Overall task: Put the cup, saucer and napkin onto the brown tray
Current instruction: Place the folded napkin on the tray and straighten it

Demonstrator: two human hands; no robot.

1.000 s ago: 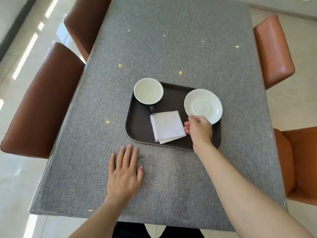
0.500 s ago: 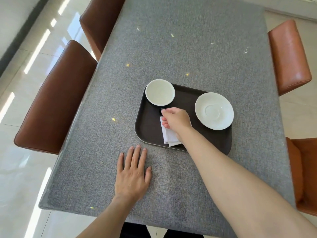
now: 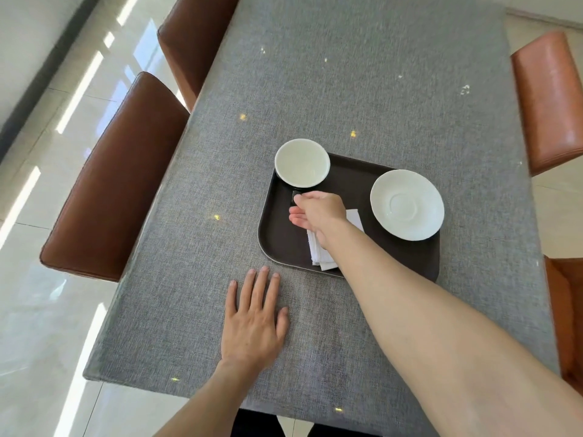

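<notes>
A dark brown tray lies on the grey table. At its far left corner stands the cup, white inside with a dark handle pointing toward me. The white saucer rests on the tray's right side. My right forearm partly hides the folded white napkin, which lies on the tray's near middle. My right hand reaches over the napkin, thumb and forefinger pinched on the cup's handle. My left hand lies flat on the table just in front of the tray, fingers spread, holding nothing.
The table has a grey woven cover. Two brown leather chairs stand along its left side. Two orange ones stand along the right. Glossy tiled floor surrounds it.
My right hand left the saucer's near edge, crossed left over the napkin and closed on the cup's handle. The left hand stayed flat on the table.
</notes>
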